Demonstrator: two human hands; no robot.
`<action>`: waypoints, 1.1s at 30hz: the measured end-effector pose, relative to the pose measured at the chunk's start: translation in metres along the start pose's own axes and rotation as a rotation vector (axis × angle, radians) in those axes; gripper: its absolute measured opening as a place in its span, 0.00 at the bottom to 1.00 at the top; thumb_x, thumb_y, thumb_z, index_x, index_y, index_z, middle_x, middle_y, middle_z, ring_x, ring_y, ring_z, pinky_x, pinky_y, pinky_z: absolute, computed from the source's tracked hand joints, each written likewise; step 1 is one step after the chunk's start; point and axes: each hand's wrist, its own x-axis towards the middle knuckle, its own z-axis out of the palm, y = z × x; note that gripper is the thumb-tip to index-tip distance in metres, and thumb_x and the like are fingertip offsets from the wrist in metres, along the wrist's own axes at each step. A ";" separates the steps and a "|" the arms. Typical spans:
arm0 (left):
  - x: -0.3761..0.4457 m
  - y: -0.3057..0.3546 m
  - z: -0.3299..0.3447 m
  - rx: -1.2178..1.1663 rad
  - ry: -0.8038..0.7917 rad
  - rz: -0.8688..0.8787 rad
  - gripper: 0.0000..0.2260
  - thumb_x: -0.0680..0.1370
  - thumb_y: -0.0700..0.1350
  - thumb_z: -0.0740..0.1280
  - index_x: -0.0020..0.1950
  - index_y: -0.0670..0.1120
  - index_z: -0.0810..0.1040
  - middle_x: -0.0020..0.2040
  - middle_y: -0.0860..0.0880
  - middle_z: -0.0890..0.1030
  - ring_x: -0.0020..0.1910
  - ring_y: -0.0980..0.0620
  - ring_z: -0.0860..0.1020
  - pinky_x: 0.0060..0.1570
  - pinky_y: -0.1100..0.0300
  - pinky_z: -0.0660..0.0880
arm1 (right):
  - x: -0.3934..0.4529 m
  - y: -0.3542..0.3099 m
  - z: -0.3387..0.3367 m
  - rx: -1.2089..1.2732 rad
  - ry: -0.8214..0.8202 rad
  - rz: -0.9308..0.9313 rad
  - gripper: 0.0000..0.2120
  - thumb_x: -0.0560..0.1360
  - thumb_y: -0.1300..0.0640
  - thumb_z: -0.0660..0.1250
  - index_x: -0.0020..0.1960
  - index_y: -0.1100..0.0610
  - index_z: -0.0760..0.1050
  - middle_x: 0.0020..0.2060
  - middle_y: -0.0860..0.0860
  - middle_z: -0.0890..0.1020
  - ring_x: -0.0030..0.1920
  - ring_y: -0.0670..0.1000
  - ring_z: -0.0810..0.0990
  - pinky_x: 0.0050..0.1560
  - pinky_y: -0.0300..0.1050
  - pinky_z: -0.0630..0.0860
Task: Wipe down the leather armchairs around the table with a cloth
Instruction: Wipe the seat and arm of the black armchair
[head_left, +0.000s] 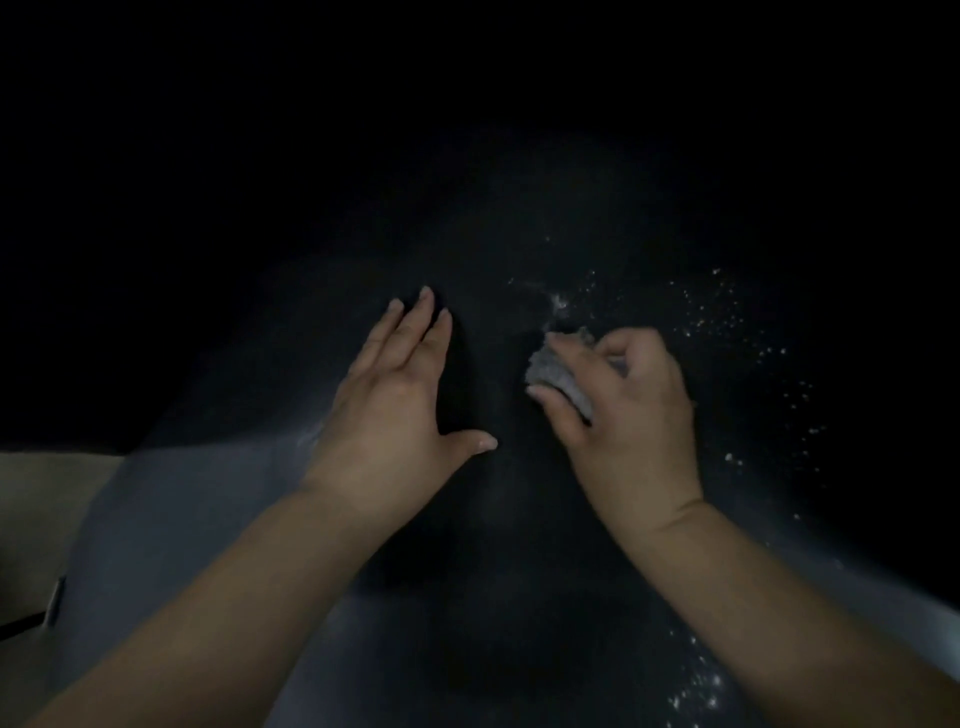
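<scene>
Dim room; black leather armchair surface (519, 234), pale specks scattered at right. Left hand (395, 410) rests flat, fingers straight; right hand (631, 410) grips bunched grey cloth (558, 371) on the leather. Wiping appears mid-course: speckled area judged outstanding, other chairs unseen.

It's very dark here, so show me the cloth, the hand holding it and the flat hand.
cloth (558, 375), head view: grey bunched part showing between the fingers.
right hand (636, 410), head view: back of the hand.
left hand (395, 410), head view: back of the hand.
</scene>
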 end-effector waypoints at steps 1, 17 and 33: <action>0.002 0.000 0.000 0.005 0.001 0.001 0.50 0.67 0.62 0.74 0.79 0.51 0.48 0.79 0.59 0.43 0.74 0.63 0.38 0.73 0.63 0.42 | 0.008 -0.004 0.003 0.015 -0.018 -0.027 0.19 0.70 0.55 0.73 0.60 0.56 0.79 0.47 0.58 0.73 0.46 0.57 0.74 0.44 0.45 0.74; 0.011 -0.003 0.001 -0.001 -0.012 -0.003 0.53 0.65 0.66 0.72 0.79 0.53 0.44 0.77 0.62 0.37 0.75 0.63 0.34 0.76 0.59 0.44 | 0.067 -0.006 0.022 0.078 -0.105 -0.188 0.22 0.70 0.55 0.74 0.61 0.61 0.77 0.48 0.60 0.75 0.47 0.58 0.76 0.45 0.54 0.78; 0.015 0.029 0.011 0.034 0.001 0.107 0.45 0.72 0.65 0.66 0.79 0.51 0.44 0.78 0.58 0.38 0.76 0.59 0.34 0.76 0.57 0.42 | 0.084 0.027 0.007 0.088 -0.108 -0.185 0.19 0.71 0.55 0.73 0.60 0.62 0.77 0.49 0.61 0.74 0.48 0.59 0.75 0.47 0.52 0.77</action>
